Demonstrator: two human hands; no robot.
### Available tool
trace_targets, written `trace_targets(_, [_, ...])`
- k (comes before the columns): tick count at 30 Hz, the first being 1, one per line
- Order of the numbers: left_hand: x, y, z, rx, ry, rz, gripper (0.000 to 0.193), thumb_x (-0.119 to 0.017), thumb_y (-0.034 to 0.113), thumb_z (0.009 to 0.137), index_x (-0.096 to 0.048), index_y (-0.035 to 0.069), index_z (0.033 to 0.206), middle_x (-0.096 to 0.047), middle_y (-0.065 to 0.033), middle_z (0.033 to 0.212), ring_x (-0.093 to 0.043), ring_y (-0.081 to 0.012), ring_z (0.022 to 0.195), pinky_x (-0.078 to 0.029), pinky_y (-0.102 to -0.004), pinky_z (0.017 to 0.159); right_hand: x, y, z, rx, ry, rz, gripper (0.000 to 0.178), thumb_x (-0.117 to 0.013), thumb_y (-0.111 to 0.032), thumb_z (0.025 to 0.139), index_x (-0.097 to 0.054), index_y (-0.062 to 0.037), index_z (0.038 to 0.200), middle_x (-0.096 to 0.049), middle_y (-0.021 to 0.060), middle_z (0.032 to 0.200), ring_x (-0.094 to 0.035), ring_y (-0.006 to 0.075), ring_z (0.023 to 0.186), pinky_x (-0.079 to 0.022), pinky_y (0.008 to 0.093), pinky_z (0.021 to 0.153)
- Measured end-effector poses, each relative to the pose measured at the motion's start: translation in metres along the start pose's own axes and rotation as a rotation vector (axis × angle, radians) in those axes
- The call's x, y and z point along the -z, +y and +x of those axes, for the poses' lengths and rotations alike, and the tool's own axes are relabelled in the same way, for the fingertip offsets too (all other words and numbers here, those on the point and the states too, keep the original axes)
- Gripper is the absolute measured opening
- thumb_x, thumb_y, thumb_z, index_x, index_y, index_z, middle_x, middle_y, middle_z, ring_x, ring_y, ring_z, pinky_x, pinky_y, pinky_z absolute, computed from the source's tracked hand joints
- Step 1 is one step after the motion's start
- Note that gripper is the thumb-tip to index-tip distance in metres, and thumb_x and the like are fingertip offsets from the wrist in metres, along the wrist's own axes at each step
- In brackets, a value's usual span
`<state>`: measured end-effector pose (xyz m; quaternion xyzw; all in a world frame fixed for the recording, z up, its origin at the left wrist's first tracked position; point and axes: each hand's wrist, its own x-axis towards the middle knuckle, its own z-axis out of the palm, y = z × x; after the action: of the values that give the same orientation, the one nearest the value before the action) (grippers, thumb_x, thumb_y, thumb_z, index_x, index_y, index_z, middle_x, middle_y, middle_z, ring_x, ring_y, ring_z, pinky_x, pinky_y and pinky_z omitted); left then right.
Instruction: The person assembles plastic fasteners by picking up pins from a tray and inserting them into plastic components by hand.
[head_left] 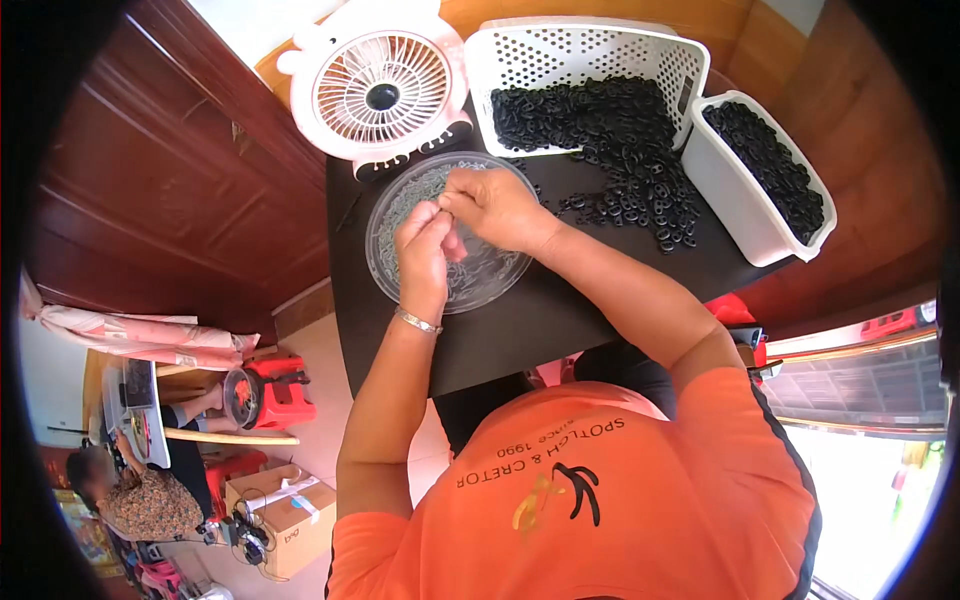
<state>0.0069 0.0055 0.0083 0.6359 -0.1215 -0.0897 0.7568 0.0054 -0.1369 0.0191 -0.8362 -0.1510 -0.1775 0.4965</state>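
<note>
Over a round clear plastic tub (385,275), my two hands meet with their fingertips pressed together. My left hand (426,245), below a bracelet-wearing wrist, is closed in a pinch. From the right, my right hand (497,208) comes in with its thumb and fingers also pinched. Whatever sits between the fingertips is too small and too covered to name. Many small, thin, silvery grey pieces (425,183) lie in the tub. Just beyond my right hand, small black pieces with holes (640,185) are heaped on the dark tabletop (480,350).
A pink-and-white fan (382,97) stands at the back left. Next to it, a white perforated basket (590,50) lies tipped, spilling black pieces. A white bin (730,190) full of black pieces stands at right. Another person (150,490) sits far left near a cardboard box (285,525).
</note>
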Motion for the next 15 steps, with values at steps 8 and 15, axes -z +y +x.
trace_targets(8, [0.004, -0.002, 0.008, -0.013, 0.013, -0.112, 0.015, -0.051, 0.013, 0.085, -0.053, 0.005, 0.073, -0.049, -0.0013, 0.058, -0.047, -0.0116, 0.046, -0.036, -0.0227, 0.043, 0.047, 0.009, 0.015, -0.070, 0.072, -0.304, 0.030, -0.057, -0.034, 0.085, -0.065, -0.0050, 0.082, -0.063, 0.0134, 0.071, -0.061, 0.0278, 0.067, -0.047, 0.0366, 0.064])
trace_targets(15, [0.011, 0.004, 0.011, 0.023, 0.035, -0.030, 0.015, -0.050, 0.014, 0.085, -0.052, 0.005, 0.073, -0.048, -0.0024, 0.059, -0.048, -0.0137, 0.048, -0.036, -0.0255, 0.046, 0.113, 0.058, 0.012, -0.401, -0.106, -1.034, 0.016, -0.055, -0.010, 0.073, -0.068, -0.0064, 0.082, -0.066, 0.0146, 0.084, -0.064, 0.0313, 0.085, -0.052, 0.0410, 0.072])
